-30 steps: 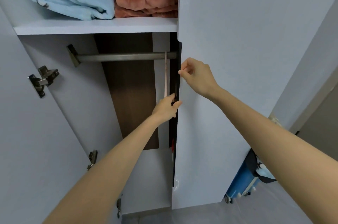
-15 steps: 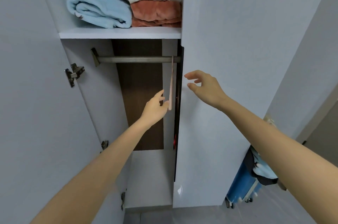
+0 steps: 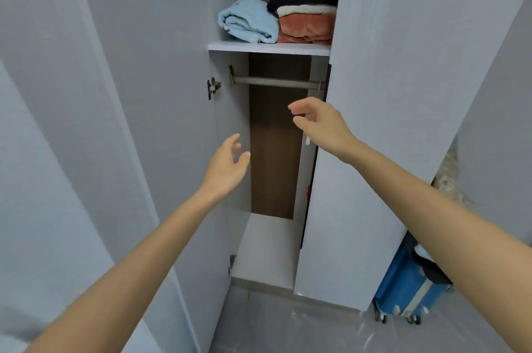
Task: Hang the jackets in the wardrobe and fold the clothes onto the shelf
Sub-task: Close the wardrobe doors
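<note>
- on the shelf (image 3: 269,48) at 12 o'clock, already folded: a light blue fleece roll (image 3: 247,22) at the left, touching a stack of folded clothes (image 3: 306,28) in rust, cream, black and grey.
- just under that, still at 12 o'clock, a bare hanging rail (image 3: 276,81), with a pale hanger (image 3: 307,141) at its 3 o'clock end, mostly hidden behind the right hand and apparently carrying nothing.
- no jacket plainly in view; only a dark strip and a red sliver (image 3: 308,190) behind the edge of the right door (image 3: 403,122), too hidden to name.
- at 5 o'clock, a blue suitcase (image 3: 408,292) with dark and pale cloth (image 3: 429,266) draped over it, possibly more to put away.
- judged from this: folding well along, hanging not shown as done, and probably a jacket yet to fetch for that hanger.
- left hand (image 3: 227,162) at centre, fingers loosely spread, holding nothing, just in front of the inner edge of the left door (image 3: 115,122).
- right hand (image 3: 319,122) at 1 o'clock from the left one, thumb and fingers curved and apart, gripping nothing, in front of the hanger.
- against a second ago: left fingertips then at the hanger's lower end, right hand pinched at the door edge; half a second ago, left hand beside the hanger, right already off.
- now both drawn clear, and the view backed away, with the grey top layer of the stack newly in sight.
</note>
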Motion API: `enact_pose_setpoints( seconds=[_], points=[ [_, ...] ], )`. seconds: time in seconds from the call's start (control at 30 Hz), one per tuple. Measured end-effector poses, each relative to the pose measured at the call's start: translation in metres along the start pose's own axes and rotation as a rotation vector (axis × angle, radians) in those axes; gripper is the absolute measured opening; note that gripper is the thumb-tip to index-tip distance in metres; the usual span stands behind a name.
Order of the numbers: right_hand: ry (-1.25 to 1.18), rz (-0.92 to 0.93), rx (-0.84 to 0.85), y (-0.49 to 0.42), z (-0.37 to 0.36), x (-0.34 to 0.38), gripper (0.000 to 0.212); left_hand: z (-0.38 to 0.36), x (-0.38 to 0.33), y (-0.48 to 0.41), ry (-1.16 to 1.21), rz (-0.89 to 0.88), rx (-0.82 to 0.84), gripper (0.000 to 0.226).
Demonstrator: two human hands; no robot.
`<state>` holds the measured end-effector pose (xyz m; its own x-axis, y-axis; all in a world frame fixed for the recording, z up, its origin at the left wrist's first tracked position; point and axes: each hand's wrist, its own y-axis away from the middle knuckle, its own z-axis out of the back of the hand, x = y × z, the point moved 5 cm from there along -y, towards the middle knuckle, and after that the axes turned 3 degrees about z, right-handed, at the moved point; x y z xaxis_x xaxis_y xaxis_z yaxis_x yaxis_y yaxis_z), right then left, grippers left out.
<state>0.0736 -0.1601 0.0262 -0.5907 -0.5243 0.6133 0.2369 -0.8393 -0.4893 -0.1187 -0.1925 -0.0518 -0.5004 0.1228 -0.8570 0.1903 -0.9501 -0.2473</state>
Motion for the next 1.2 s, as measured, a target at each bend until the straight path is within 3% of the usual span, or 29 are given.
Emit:
enact_pose_setpoints(
  seconds=[0.2, 0.37, 0.57, 0.67, 0.8, 1.0, 1.2],
  points=[
    [-0.051, 0.061, 0.062, 0.008, -0.039, 0.064, 0.029, 0.088, 0.027, 0.045, 0.015, 0.096, -0.205, 0.054],
    [-0.098, 0.122, 0.108, -0.007, -0.083, 0.115, 0.033, 0.143, 0.053, 0.046, 0.008, 0.174, -0.293, 0.071],
    [-0.112, 0.157, 0.142, -0.043, -0.156, 0.177, 0.061, 0.167, 0.088, 0.026, -0.051, 0.219, -0.022, 0.081],
    [-0.131, 0.158, 0.125, -0.058, -0.185, 0.198, 0.071, 0.173, 0.09, 0.019, -0.002, 0.118, 0.031, 0.069],
    [-0.119, 0.122, 0.066, -0.072, -0.211, 0.209, 0.078, 0.171, 0.091, 0.011, 0.024, 0.086, 0.076, 0.072],
    [-0.023, 0.112, -0.107, -0.078, -0.217, 0.214, 0.068, 0.17, 0.1, 0.008, 0.038, 0.05, 0.124, 0.081],
    [0.062, 0.16, -0.204, -0.071, -0.194, 0.202, 0.056, 0.158, 0.099, 0.006, 0.175, 0.024, 0.219, 0.072]
  ],
)
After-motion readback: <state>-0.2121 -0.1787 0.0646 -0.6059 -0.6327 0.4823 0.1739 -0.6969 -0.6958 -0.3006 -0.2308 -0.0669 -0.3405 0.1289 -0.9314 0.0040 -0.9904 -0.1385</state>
